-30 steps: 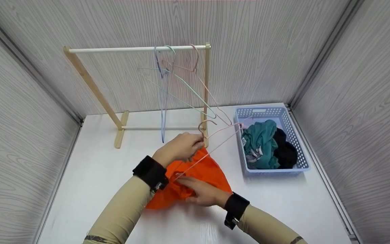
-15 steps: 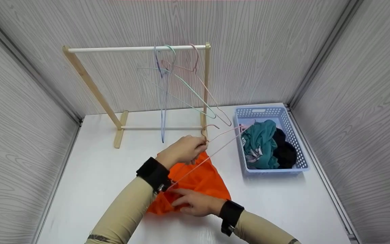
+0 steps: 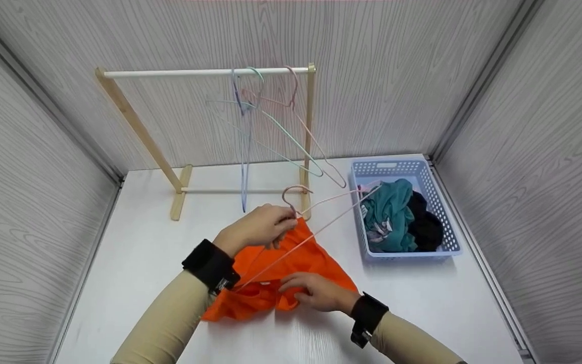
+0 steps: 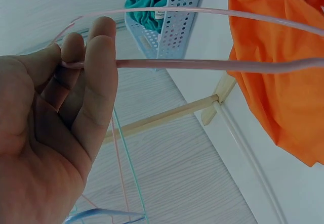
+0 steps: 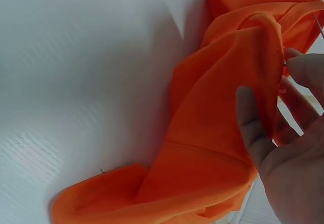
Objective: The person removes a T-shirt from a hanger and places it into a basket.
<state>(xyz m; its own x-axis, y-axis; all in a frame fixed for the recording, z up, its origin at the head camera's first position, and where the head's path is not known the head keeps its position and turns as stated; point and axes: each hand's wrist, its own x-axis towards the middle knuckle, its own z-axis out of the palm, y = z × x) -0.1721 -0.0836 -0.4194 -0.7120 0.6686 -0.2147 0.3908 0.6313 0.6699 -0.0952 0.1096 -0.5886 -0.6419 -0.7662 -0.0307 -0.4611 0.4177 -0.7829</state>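
White tabletop (image 3: 134, 263) boxed in by grey wood-grain walls is what we are looking down on in the head view, with a wooden rack (image 3: 139, 132) standing toward the upper left of the frame, a few spare wire hangers (image 3: 271, 131) dangling from its rail, and a blue basket (image 3: 440, 217) of teal and dark clothes sitting at centre right.

We are holding a pink hanger (image 3: 321, 222) with our left hand (image 3: 258, 227) just below the frame's centre. The fingers are curling round the wire near the base of the hook; the left wrist view shows the fingertips (image 4: 98, 42) clamping one pink strand. The hanger's long axis is running diagonally, from the lower left near our left wrist up to the right, where its far tip is reaching the basket's near corner. Its lower-left shoulder is lying over the orange garment (image 3: 296, 268).

That garment is lying crumpled on the table at lower centre, directly under the hanger and between our two hands. Our right hand (image 3: 316, 292) is resting on its lower right edge, and the right wrist view shows the fingers (image 5: 253, 128) curling over a fold of the cloth and gripping it. So the right hand is the nearer one to the cloth, with the hanger's lower end lying up and to the left of those fingers, close by. Whether the wire tip is already inside an opening of the cloth, we cannot tell.
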